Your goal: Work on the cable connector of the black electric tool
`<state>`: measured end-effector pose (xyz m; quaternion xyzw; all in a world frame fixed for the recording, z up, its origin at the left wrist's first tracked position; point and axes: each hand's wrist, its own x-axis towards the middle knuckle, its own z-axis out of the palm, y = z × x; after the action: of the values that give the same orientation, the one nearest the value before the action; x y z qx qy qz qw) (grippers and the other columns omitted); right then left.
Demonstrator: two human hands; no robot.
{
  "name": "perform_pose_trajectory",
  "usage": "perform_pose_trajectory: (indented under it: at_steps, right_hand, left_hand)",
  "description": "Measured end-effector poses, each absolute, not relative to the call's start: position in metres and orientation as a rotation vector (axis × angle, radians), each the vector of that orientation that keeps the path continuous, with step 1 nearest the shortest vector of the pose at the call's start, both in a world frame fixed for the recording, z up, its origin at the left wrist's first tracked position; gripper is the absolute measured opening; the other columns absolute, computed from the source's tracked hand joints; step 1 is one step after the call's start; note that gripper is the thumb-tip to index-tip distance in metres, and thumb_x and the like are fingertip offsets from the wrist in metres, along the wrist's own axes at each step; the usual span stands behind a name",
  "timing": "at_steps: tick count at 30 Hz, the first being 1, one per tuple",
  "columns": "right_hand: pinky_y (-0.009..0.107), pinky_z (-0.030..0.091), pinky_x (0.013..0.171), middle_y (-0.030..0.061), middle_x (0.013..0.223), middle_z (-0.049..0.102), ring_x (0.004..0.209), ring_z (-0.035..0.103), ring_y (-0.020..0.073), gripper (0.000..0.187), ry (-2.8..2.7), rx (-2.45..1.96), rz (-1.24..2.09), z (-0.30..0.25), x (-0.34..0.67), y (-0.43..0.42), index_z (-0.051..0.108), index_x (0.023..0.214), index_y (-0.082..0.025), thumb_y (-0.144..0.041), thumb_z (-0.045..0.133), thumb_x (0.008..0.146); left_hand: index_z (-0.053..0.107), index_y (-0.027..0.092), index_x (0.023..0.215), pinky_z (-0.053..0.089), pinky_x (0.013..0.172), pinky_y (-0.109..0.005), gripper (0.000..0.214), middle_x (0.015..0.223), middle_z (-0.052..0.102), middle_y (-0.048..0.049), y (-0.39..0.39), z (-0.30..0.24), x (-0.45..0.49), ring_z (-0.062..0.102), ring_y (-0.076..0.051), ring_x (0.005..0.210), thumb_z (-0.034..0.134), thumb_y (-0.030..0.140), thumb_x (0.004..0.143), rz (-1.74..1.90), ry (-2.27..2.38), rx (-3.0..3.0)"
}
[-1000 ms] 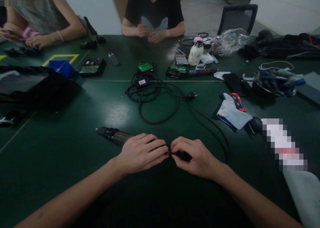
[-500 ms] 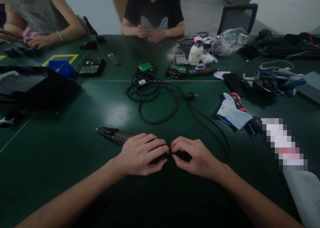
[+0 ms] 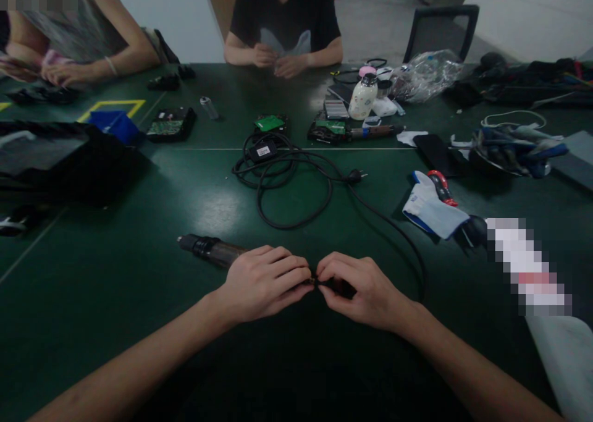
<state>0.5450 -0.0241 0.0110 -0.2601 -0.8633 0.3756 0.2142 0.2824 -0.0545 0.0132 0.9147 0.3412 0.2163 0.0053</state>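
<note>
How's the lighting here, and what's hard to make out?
In the head view, the light is dim, with pale glare on the green tabletop left of the coiled cable; in the same view, the bottom centre is nearly black, whatever the right hand pinches is too dark to identify, and blocky pixels mask patches at right and upper left.

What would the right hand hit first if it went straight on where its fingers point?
Probably the left hand, curled over the dark cylindrical tool, just ahead of the right hand, though depth there is unclear.
</note>
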Motion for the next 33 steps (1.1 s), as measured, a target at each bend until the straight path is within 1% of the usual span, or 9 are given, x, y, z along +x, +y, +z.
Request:
perform_pose_trajectory:
  at_steps: [5, 9, 13, 17, 21, 23, 25, 28, 33]
  right_hand:
    - [0.022, 0.05, 0.063, 0.0037, 0.109, 0.068, 0.074, 0.062, 0.0109, 0.014, -2.386, -0.723, 1.043, 0.0111, 0.5445, -0.024, 0.06, 0.107, -0.021, -0.014, 0.064, 0.095]
    - [0.022, 0.05, 0.062, 0.0042, 0.109, 0.068, 0.073, 0.062, 0.011, 0.015, -2.386, -0.728, 1.051, 0.0121, 0.5443, -0.024, 0.06, 0.107, -0.021, -0.013, 0.063, 0.095]
    - [0.022, 0.05, 0.062, 0.0046, 0.109, 0.069, 0.072, 0.062, 0.0111, 0.014, -2.384, -0.73, 1.055, 0.0124, 0.5443, -0.0238, 0.059, 0.107, -0.021, -0.013, 0.063, 0.095]
    - [0.021, 0.051, 0.063, 0.0046, 0.109, 0.068, 0.074, 0.062, 0.0112, 0.015, -2.384, -0.724, 1.061, 0.012, 0.5442, -0.0237, 0.059, 0.107, -0.021, -0.013, 0.064, 0.095]
    - [0.021, 0.051, 0.063, 0.0046, 0.109, 0.068, 0.074, 0.062, 0.0114, 0.015, -2.396, -0.724, 1.045, 0.012, 0.5442, -0.0237, 0.059, 0.106, -0.021, -0.013, 0.064, 0.095]
    - [0.021, 0.05, 0.063, 0.0047, 0.109, 0.068, 0.073, 0.062, 0.0112, 0.015, -2.402, -0.724, 1.038, 0.0121, 0.5443, -0.0237, 0.059, 0.106, -0.021, -0.013, 0.064, 0.095]
    - [0.021, 0.05, 0.062, 0.0047, 0.109, 0.069, 0.073, 0.062, 0.0111, 0.015, -2.404, -0.726, 1.035, 0.012, 0.5445, -0.0237, 0.059, 0.107, -0.021, -0.013, 0.063, 0.095]
    - [0.022, 0.051, 0.063, 0.0046, 0.109, 0.068, 0.073, 0.062, 0.0114, 0.015, -2.4, -0.732, 1.038, 0.012, 0.5448, -0.0238, 0.059, 0.107, -0.021, -0.013, 0.063, 0.095]
    - [0.022, 0.05, 0.062, 0.0044, 0.109, 0.068, 0.073, 0.061, 0.0112, 0.014, -2.405, -0.731, 1.047, 0.0126, 0.545, -0.0237, 0.059, 0.107, -0.021, -0.014, 0.063, 0.095]
  left_hand:
    - [0.069, 0.026, 0.11, 0.05, 0.075, -0.03, 0.016, 0.112, 0.076, 0.0054, -0.0534, 0.0122, 0.2827, 0.069, -0.013, 0.091, 0.066, 0.039, 0.101, 0.7, 1.094, 2.798]
    - [0.069, 0.026, 0.108, 0.05, 0.076, -0.029, 0.017, 0.112, 0.076, 0.0037, -0.0532, 0.0131, 0.2836, 0.069, -0.014, 0.091, 0.065, 0.041, 0.101, 0.665, 1.102, 2.78]
    - [0.069, 0.025, 0.114, 0.052, 0.078, -0.031, 0.021, 0.115, 0.076, 0.0012, -0.054, 0.0164, 0.2838, 0.07, -0.016, 0.094, 0.064, 0.04, 0.099, 0.657, 1.077, 2.786]
    - [0.069, 0.026, 0.119, 0.051, 0.076, -0.032, 0.025, 0.118, 0.076, 0.0007, -0.0545, 0.0176, 0.2833, 0.07, -0.017, 0.097, 0.064, 0.036, 0.096, 0.641, 1.043, 2.802]
    - [0.068, 0.025, 0.111, 0.05, 0.076, -0.032, 0.017, 0.117, 0.076, 0.0021, -0.0545, 0.0152, 0.2832, 0.07, -0.016, 0.096, 0.064, 0.034, 0.098, 0.647, 1.078, 2.815]
    - [0.068, 0.025, 0.11, 0.05, 0.076, -0.032, 0.017, 0.116, 0.076, 0.0021, -0.0545, 0.0142, 0.2833, 0.07, -0.017, 0.096, 0.064, 0.037, 0.099, 0.658, 1.087, 2.813]
    - [0.068, 0.025, 0.114, 0.05, 0.076, -0.032, 0.021, 0.117, 0.076, 0.0012, -0.0544, 0.0141, 0.2834, 0.07, -0.017, 0.097, 0.064, 0.038, 0.098, 0.66, 1.069, 2.81]
    - [0.068, 0.025, 0.119, 0.051, 0.076, -0.032, 0.024, 0.118, 0.076, 0.0005, -0.0542, 0.0145, 0.2834, 0.07, -0.017, 0.097, 0.063, 0.036, 0.098, 0.657, 1.055, 2.825]
    - [0.069, 0.024, 0.111, 0.051, 0.076, -0.031, 0.019, 0.117, 0.076, 0.0011, -0.0543, 0.0153, 0.283, 0.07, -0.016, 0.096, 0.064, 0.037, 0.098, 0.648, 1.077, 2.834]
